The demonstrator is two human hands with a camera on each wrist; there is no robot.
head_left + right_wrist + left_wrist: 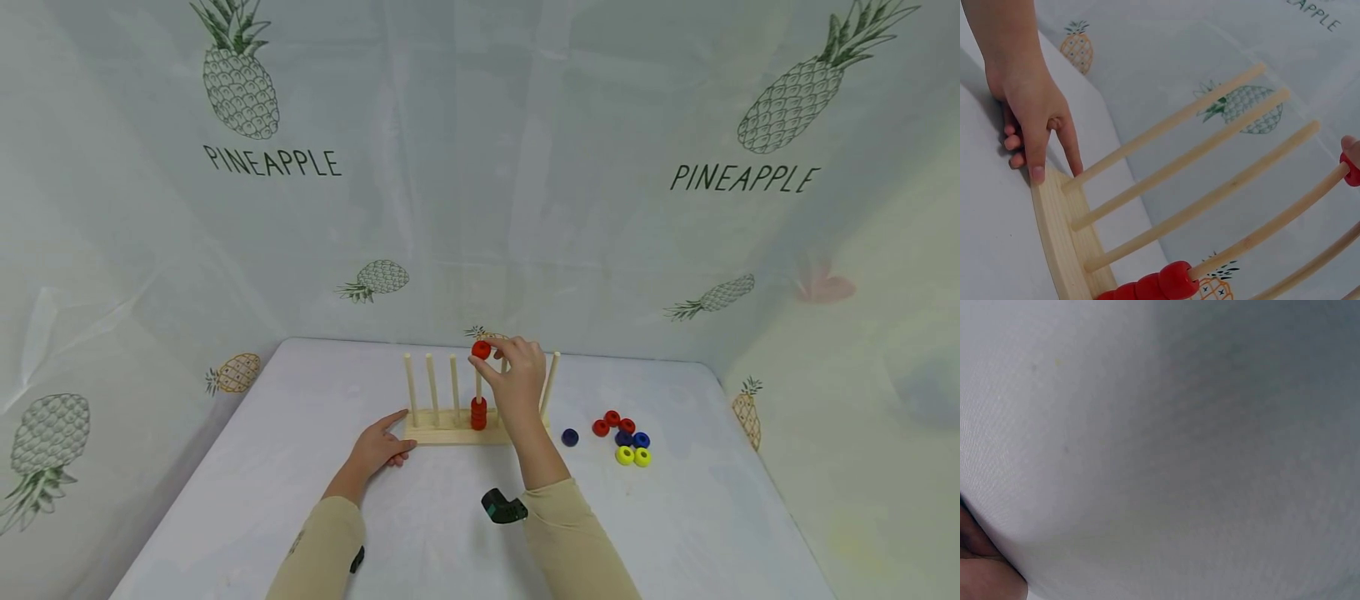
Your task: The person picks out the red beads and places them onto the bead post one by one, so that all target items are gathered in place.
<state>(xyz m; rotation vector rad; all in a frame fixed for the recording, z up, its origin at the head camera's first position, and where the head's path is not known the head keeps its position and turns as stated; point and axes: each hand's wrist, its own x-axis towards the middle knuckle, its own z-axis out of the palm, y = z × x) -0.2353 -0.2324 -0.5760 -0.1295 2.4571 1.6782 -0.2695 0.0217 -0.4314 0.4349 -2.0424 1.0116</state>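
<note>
A wooden peg stand (442,436) with a row of upright pegs stands on the table. My left hand (378,444) pinches its left end, thumb in front and index finger behind; the right wrist view shows this grip too. Between thumb and fingers, my right hand (517,379) holds a red bead (482,350) at the top of the fourth peg from the left. In the right wrist view that bead (1352,172) sits right at the peg's tip. Several red beads (478,414) are stacked low on the same peg. The left wrist view shows mostly white cloth, with part of the hand (991,575) in its corner.
Right of the stand lie loose beads: a dark blue bead (570,437) by itself, then a cluster with red beads (612,418), blue beads (641,440) and yellow beads (625,456). A pineapple-print curtain (480,208) hangs behind the white table (247,500).
</note>
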